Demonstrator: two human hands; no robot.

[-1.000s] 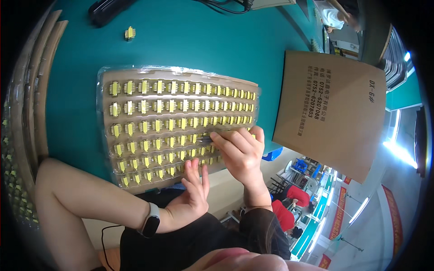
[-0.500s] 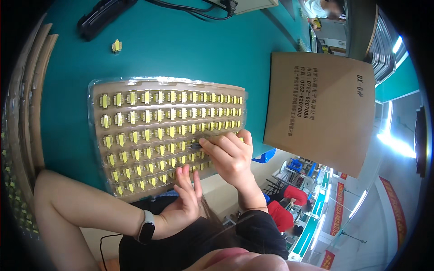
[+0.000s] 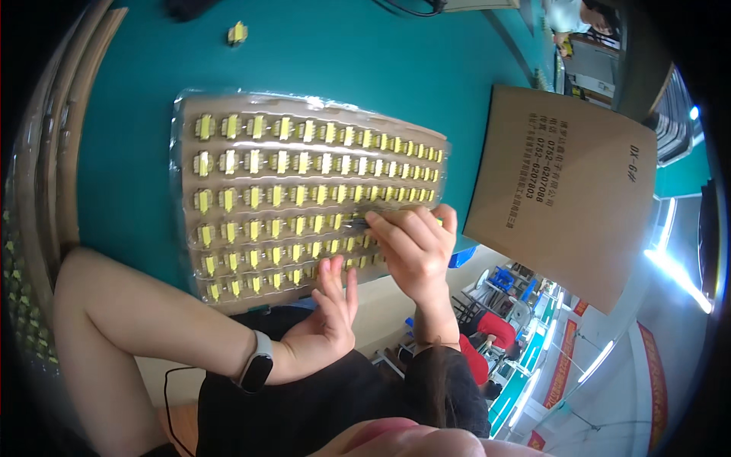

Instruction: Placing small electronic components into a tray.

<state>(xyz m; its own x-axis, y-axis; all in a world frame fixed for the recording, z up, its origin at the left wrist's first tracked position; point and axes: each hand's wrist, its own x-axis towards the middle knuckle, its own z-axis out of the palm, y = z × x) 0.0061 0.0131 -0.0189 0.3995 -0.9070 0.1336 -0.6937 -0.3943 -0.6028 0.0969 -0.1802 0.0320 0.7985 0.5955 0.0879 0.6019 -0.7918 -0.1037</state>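
Note:
A clear plastic tray (image 3: 180, 152) on the green table holds rows of small yellow transformers (image 3: 255, 161) over a brown backing. My right hand (image 3: 419, 247) is above the tray's right half, its fingers pinched round a thin, dark metal tool (image 3: 355, 223). Only the tool's tip shows, among the transformers of a middle row; the rest is hidden by the fingers. At the tray's near edge my left hand (image 3: 331, 308) has its fingers stretched out, the fingertips close to the lowest rows. It holds nothing that I can see.
One loose yellow transformer (image 3: 237, 33) lies on the table (image 3: 327, 61) beyond the tray. A large brown carton (image 3: 563, 198) stands at the right. Stacked trays with brown edges (image 3: 91, 84) line the left side. Other people and workbenches are in the background.
The view has shifted, so the tray, carton and loose transformer appear farther up and right. Both hands keep nearly the same places over the tray, and the right hand's pinch stays closed.

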